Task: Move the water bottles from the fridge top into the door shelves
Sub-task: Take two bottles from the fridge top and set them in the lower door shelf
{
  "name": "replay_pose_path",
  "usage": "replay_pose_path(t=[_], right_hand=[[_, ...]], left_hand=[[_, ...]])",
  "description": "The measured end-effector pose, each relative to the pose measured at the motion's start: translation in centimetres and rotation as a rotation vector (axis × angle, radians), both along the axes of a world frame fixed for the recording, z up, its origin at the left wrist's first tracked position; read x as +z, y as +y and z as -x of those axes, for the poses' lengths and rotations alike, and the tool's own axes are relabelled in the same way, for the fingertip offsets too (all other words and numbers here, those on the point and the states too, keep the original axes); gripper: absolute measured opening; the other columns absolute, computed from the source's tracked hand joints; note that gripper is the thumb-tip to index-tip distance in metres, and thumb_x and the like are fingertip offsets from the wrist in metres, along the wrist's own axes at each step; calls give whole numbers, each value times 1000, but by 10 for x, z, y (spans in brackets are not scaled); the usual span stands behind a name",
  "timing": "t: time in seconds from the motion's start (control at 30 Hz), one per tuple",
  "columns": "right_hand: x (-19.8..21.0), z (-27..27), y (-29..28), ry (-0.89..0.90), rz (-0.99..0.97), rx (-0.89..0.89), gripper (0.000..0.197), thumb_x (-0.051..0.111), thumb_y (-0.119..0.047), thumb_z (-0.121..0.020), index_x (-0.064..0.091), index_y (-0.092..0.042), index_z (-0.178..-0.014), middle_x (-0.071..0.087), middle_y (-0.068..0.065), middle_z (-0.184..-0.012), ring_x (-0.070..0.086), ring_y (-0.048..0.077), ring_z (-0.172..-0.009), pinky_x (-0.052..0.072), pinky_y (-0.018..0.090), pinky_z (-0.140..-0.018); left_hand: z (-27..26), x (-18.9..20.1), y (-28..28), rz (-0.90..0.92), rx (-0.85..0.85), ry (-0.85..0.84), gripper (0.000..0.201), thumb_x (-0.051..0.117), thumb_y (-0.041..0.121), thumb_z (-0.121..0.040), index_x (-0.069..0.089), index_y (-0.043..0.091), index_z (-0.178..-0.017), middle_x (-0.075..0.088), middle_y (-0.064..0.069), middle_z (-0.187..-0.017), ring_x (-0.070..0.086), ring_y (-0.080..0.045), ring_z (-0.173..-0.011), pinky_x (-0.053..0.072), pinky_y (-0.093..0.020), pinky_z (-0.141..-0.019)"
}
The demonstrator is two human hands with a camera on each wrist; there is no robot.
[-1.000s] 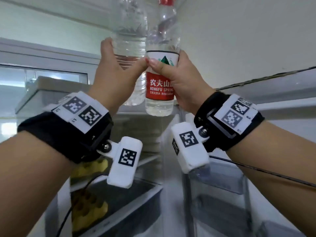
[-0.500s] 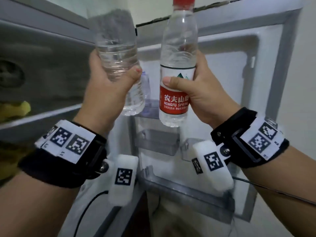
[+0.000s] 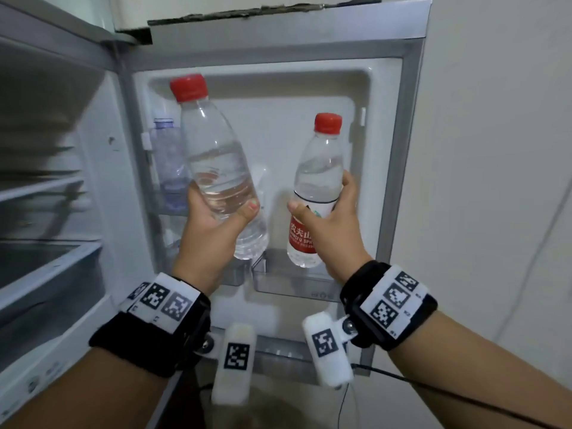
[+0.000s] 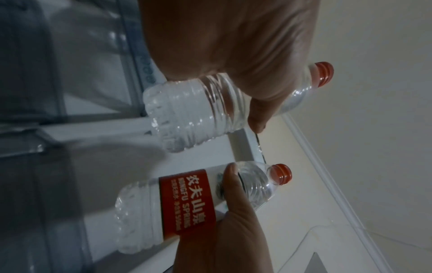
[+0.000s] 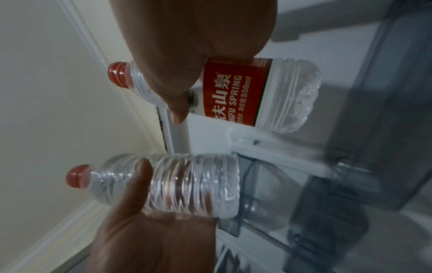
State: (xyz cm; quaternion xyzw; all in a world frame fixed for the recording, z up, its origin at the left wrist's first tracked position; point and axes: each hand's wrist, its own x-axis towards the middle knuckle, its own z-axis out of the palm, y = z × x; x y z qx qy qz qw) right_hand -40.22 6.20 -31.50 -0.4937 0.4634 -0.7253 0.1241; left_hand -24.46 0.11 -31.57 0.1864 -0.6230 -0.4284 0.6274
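My left hand (image 3: 216, 215) grips a clear unlabelled water bottle (image 3: 216, 168) with a red cap, tilted to the left, in front of the open fridge door. My right hand (image 3: 325, 218) grips a red-labelled water bottle (image 3: 315, 193), upright, its base just above the clear middle door shelf (image 3: 294, 283). Both bottles are held in the air, apart from each other. The left wrist view shows the unlabelled bottle (image 4: 198, 110) and the labelled one (image 4: 182, 203); the right wrist view shows the labelled bottle (image 5: 257, 92) above the unlabelled one (image 5: 187, 186).
Another clear bottle (image 3: 167, 162) stands in the upper left door shelf behind the left-hand bottle. The fridge interior with shelves and a drawer (image 3: 46, 267) lies to the left. A lower door shelf (image 3: 278, 354) sits below. A plain wall (image 3: 495, 181) is on the right.
Both hands have come down with their bottles from the fridge top to the front of the door shelves, and have moved apart. My view has swung to the open door.
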Motion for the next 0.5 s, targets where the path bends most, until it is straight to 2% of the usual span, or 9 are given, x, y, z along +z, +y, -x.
replay_pose_path(t=[0.07,0.17,0.23,0.33,0.4,0.5], right_hand=[[-12,1,-7,-16,-2,-55,78,75,-18,-69,31,-24,-134,58,-13,-112,59,7,-107,47,39,-101],[-26,9,-15,8,-21,-99,78,75,-14,-70,32,-18,-135,50,-24,-105,55,-7,-101,46,30,-101],[-32,14,-20,33,-41,-116,78,74,-15,-70,32,-17,-136,48,-26,-106,52,-11,-100,44,23,-99],[-40,20,-25,58,-72,-129,75,74,-15,-71,34,-23,-133,48,-21,-110,53,1,-106,41,17,-96],[-45,24,-29,62,-90,-141,74,74,-15,-70,34,-24,-132,50,-15,-111,54,7,-107,41,16,-93],[-53,27,-33,35,-150,-140,78,72,-19,-73,30,-24,-138,53,-10,-116,54,7,-107,41,19,-93]], left_hand=[[11,-11,-5,-14,-22,9,60,75,9,-73,44,30,-120,67,4,-113,67,-9,-103,51,-29,-94],[24,-22,-14,-20,-58,10,59,71,-5,-78,44,30,-116,66,4,-109,67,-2,-96,52,-20,-87],[28,-27,-21,-43,-70,2,59,71,-6,-77,44,28,-116,65,4,-107,67,-1,-93,52,-22,-87],[33,-37,-30,-79,-70,-19,66,76,4,-72,42,23,-125,65,-1,-115,66,-11,-102,51,-30,-95],[38,-43,-35,-105,-59,-17,69,76,1,-74,39,20,-130,64,-4,-119,64,-16,-106,49,-32,-96],[46,-49,-39,-125,-67,-25,65,73,-4,-77,40,24,-126,64,-1,-114,64,-16,-103,50,-31,-94]])
